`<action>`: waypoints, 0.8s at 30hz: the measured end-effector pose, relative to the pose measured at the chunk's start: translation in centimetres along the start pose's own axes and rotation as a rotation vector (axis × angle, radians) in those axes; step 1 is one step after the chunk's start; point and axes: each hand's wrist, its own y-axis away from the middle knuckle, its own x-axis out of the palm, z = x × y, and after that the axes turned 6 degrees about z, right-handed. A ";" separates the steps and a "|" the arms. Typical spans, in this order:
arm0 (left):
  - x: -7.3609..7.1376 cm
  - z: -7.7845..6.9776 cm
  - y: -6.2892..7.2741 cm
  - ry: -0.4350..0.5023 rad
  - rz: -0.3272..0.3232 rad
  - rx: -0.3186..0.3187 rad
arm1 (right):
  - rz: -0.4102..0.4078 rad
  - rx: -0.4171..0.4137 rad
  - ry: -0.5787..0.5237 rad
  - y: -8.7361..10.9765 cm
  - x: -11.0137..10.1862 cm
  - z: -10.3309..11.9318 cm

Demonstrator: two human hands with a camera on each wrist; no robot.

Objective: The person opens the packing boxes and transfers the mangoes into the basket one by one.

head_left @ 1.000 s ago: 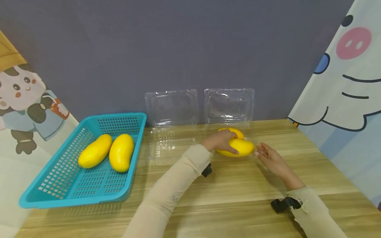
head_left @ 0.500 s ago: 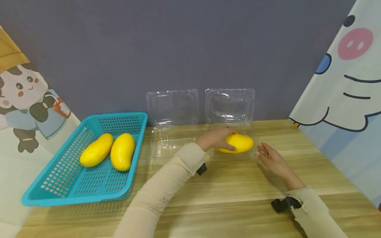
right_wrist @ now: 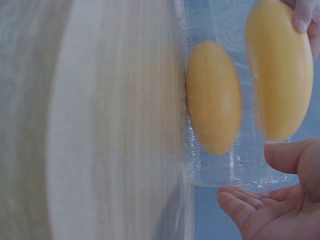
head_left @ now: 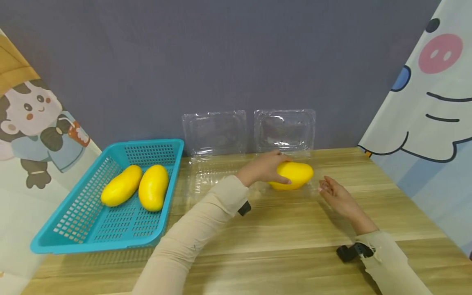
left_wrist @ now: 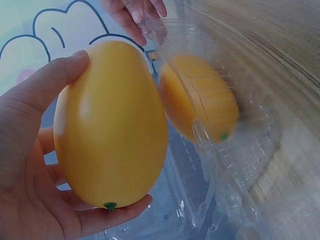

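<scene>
My left hand (head_left: 263,168) grips a plump yellow mango (left_wrist: 110,125), thumb on one side and fingers curled round the other; a green stem spot shows at its end. It hangs over the right-hand clear plastic clamshell box (head_left: 284,131), whose lid stands up. A second mango (right_wrist: 215,100) lies in that box, seen through its wall in both wrist views; the held mango mostly hides it in the head view. My right hand (head_left: 339,200) is at the box's right end, fingers loosely bent, fingertips (right_wrist: 227,196) right by the box's edge.
Left of it stands another clear clamshell box (head_left: 214,135), lid up. A turquoise basket (head_left: 158,229) at the left holds two mangoes (head_left: 153,188). A grey wall (head_left: 221,61) rises behind the wooden table (head_left: 287,246), with printed cartoon panels on both sides.
My left hand has moved the held mango back and slightly up and left, so it now covers the mango behind it. My right hand has stayed nearly still.
</scene>
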 end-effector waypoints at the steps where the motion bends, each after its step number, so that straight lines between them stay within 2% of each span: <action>1: 0.0 0.0 0.1 0.004 -0.004 0.004 | 0.000 -0.001 0.001 0.0 0.0 0.0; 7: -0.7 0.3 0.6 0.008 -0.021 0.024 | -0.004 -0.003 0.011 0.0 0.0 0.1; 11: -1.4 0.7 1.3 0.009 -0.034 -0.004 | 0.001 -0.003 0.010 -0.1 0.1 0.1; 14: -2.0 1.0 2.1 0.019 -0.043 -0.030 | 0.011 -0.001 0.013 -0.1 0.1 0.1; 20: -3.5 1.4 3.8 0.065 -0.095 -0.034 | 0.002 0.013 0.042 0.0 -0.1 -0.1; 24: -4.2 2.0 5.3 0.062 -0.109 -0.056 | 0.007 0.013 0.030 -0.1 -0.2 0.0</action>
